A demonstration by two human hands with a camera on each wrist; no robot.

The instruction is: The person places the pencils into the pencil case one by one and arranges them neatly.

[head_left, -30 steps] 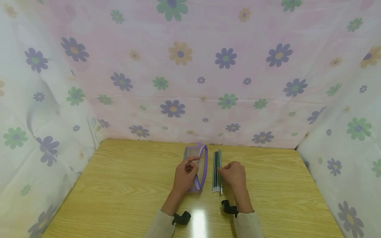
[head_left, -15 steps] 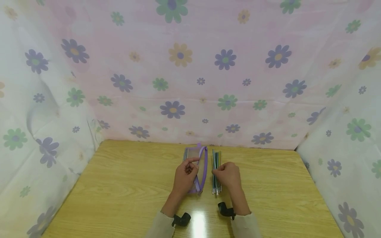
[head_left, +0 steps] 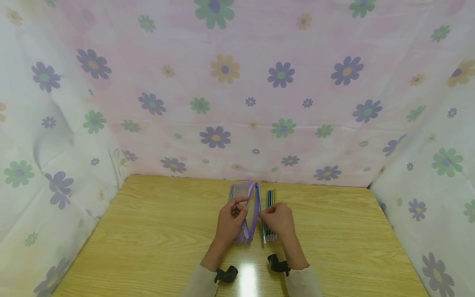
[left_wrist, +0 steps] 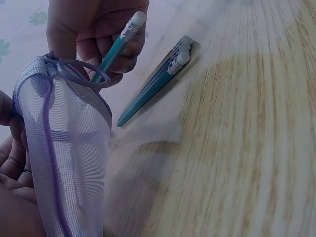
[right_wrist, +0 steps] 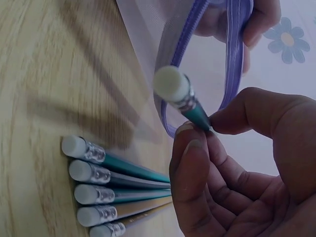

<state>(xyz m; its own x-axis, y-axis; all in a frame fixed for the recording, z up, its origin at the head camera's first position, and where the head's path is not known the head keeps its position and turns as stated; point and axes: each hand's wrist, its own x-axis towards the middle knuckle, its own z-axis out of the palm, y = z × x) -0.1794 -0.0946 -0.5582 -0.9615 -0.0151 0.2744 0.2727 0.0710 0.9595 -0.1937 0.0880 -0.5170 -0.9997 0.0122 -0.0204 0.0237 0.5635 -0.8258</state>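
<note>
My left hand (head_left: 233, 218) pinches the zipped edge of a see-through mesh pencil case (left_wrist: 74, 148) with purple trim, keeping its mouth spread. Between thumb and fingertips, my right hand (head_left: 278, 218) holds a green pencil (right_wrist: 198, 117) with a white eraser. The pencil lies beside the case's mouth in the head view; in the right wrist view its eraser end points at the camera and the far end is hidden. Several loose pencils (right_wrist: 133, 170), green, dark and yellowish, lie in a row on the table under the right hand. Some pencils (head_left: 231, 192) show at the case's left side.
The wooden table (head_left: 156, 231) runs back to a flowered cloth (head_left: 237, 103) hung behind it and at both sides. A black wrist camera mount (head_left: 227, 274) sits on the left forearm, another mount (head_left: 277, 263) on the right.
The right hand has moved left from the pencil row, carrying one green pencil to the case's open edge. The left hand and the case have stayed in place.
</note>
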